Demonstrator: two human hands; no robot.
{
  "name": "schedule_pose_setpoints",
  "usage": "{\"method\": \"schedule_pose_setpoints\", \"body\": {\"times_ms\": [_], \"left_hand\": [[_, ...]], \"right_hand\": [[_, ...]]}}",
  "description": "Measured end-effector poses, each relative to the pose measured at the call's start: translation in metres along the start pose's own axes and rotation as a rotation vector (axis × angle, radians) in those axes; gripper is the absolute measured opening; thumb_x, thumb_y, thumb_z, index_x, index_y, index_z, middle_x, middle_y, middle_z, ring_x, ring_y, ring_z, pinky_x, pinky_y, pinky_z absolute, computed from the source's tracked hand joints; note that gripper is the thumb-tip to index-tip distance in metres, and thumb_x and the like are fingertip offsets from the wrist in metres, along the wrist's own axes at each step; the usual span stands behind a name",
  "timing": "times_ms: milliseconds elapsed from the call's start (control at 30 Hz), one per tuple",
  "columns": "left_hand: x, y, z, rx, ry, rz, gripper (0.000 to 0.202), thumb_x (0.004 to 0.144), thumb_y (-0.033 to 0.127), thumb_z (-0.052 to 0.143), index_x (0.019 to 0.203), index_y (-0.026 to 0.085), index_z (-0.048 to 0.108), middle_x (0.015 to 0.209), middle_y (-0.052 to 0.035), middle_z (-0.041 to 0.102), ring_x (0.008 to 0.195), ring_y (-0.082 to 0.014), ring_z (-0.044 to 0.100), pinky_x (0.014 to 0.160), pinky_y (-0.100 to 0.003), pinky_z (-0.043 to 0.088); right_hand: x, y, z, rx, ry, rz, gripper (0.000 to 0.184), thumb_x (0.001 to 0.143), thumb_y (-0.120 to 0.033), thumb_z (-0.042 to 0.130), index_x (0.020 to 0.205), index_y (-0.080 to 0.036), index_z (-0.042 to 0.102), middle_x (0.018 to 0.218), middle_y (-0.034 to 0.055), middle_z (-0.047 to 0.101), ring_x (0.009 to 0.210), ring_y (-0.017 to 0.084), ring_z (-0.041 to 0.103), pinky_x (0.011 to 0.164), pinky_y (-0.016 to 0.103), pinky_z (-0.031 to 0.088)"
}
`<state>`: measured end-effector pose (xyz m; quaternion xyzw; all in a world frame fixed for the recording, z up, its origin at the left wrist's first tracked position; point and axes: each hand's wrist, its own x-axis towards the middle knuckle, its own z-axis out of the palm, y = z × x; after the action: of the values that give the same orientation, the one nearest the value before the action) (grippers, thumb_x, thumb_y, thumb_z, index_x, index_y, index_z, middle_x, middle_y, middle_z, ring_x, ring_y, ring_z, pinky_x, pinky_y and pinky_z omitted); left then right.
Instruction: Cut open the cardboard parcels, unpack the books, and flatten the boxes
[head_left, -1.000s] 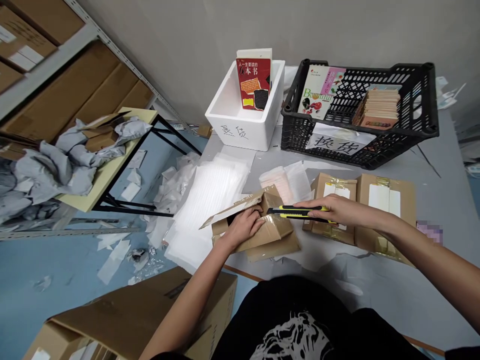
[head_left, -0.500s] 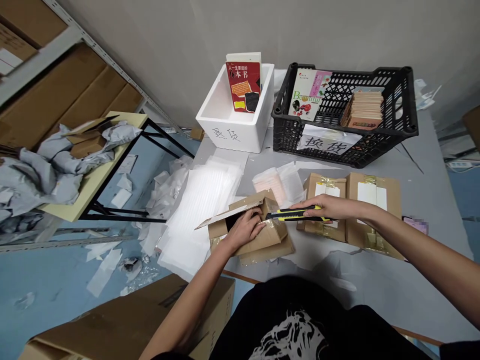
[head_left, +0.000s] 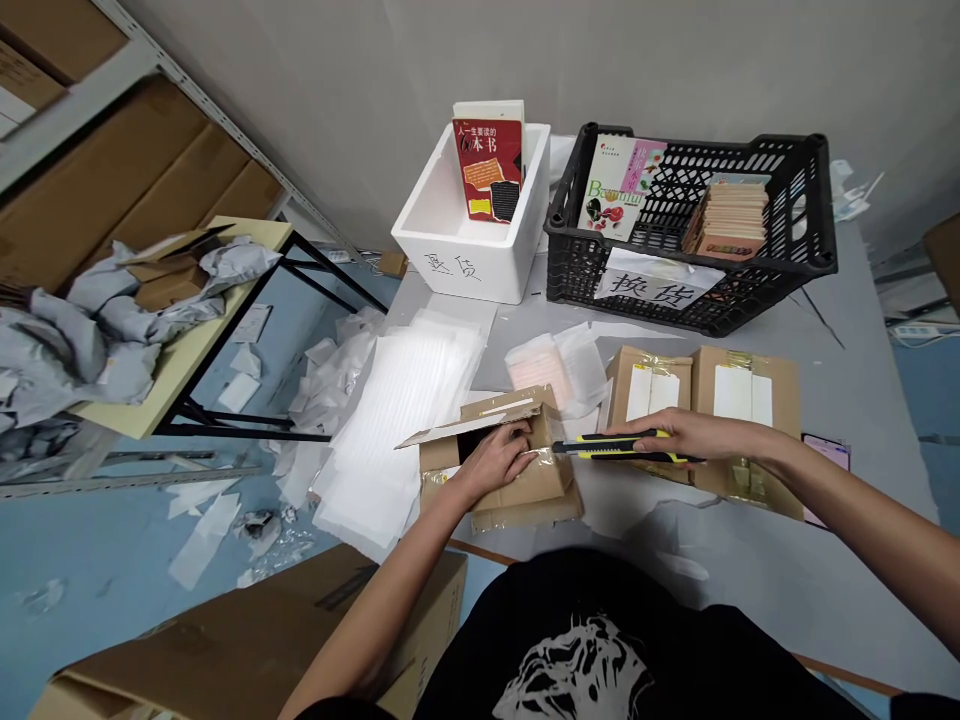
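Observation:
My left hand presses on a taped kraft cardboard parcel, its fingers near the raised flap, which shows a dark gap beneath. My right hand grips a yellow-and-black utility knife, with the tip at the parcel's right side by the clear tape. Behind the knife lie two flat kraft parcels with white labels. My right hand passes just over their near edges.
White foam sheets lie left of the parcel on the grey table. Behind stand a white foam box holding a red book and a black plastic crate holding books. A large cardboard box stands at lower left.
The knife has dropped lower along the parcel's right side, and my right hand has moved with it. The whole scene has shifted left in view as my head turned.

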<state>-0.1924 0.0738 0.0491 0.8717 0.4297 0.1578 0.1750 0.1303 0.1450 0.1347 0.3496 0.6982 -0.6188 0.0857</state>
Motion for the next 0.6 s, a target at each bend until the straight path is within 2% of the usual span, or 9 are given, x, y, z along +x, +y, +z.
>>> {"method": "schedule_pose_setpoints", "body": {"times_ms": [133, 300, 333, 400, 500, 600], "left_hand": [[0.001, 0.000, 0.003, -0.023, -0.029, 0.004, 0.029, 0.093, 0.035, 0.042, 0.078, 0.017, 0.059, 0.111, -0.0113, 0.057, 0.100, -0.0195, 0.061, 0.085, -0.033, 0.054], [0.003, 0.000, 0.003, -0.041, -0.025, -0.005, 0.027, 0.093, 0.034, 0.043, 0.078, 0.017, 0.059, 0.114, -0.0116, 0.055, 0.101, -0.0194, 0.061, 0.086, -0.033, 0.053], [0.003, -0.001, 0.002, -0.042, -0.022, -0.014, 0.027, 0.093, 0.033, 0.042, 0.079, 0.017, 0.059, 0.114, -0.0115, 0.055, 0.101, -0.0195, 0.060, 0.086, -0.033, 0.053], [0.004, -0.002, 0.001, -0.036, -0.022, -0.027, 0.027, 0.094, 0.033, 0.041, 0.080, 0.018, 0.059, 0.115, -0.0111, 0.055, 0.103, -0.0197, 0.060, 0.086, -0.033, 0.053], [0.009, -0.003, 0.001, 0.003, -0.038, -0.019, 0.029, 0.094, 0.035, 0.041, 0.080, 0.018, 0.059, 0.115, -0.0109, 0.056, 0.103, -0.0209, 0.059, 0.087, -0.035, 0.053], [0.014, -0.001, 0.001, 0.057, -0.077, -0.019, 0.032, 0.094, 0.039, 0.040, 0.081, 0.017, 0.060, 0.116, -0.0113, 0.056, 0.102, -0.0218, 0.060, 0.087, -0.036, 0.052]], "right_hand": [[-0.010, -0.003, 0.013, -0.009, 0.091, 0.016, 0.050, 0.088, -0.051, 0.048, 0.132, -0.029, 0.055, 0.085, 0.0021, 0.069, 0.057, 0.011, 0.046, 0.056, 0.023, 0.039], [-0.032, -0.011, 0.027, -0.091, 0.168, 0.117, 0.048, 0.092, -0.046, 0.039, 0.136, -0.031, 0.049, 0.081, 0.0005, 0.069, 0.045, 0.009, 0.044, 0.052, 0.023, 0.041], [-0.039, -0.011, 0.030, -0.147, 0.234, 0.129, 0.047, 0.093, -0.045, 0.038, 0.137, -0.033, 0.047, 0.084, 0.0005, 0.069, 0.046, 0.009, 0.046, 0.052, 0.024, 0.042], [-0.049, -0.007, 0.038, -0.333, 0.457, 0.167, 0.046, 0.095, -0.040, 0.035, 0.140, -0.036, 0.041, 0.094, 0.0013, 0.069, 0.053, 0.012, 0.054, 0.055, 0.025, 0.044], [-0.052, 0.006, 0.052, -0.752, 0.785, 0.351, 0.055, 0.093, -0.021, 0.036, 0.146, -0.033, 0.030, 0.100, 0.0062, 0.067, 0.063, 0.018, 0.059, 0.055, 0.028, 0.044], [-0.039, 0.026, 0.070, -1.091, 0.876, 0.521, 0.066, 0.083, -0.002, 0.038, 0.146, -0.023, 0.034, 0.098, 0.0123, 0.064, 0.070, 0.022, 0.059, 0.060, 0.032, 0.045]]}}
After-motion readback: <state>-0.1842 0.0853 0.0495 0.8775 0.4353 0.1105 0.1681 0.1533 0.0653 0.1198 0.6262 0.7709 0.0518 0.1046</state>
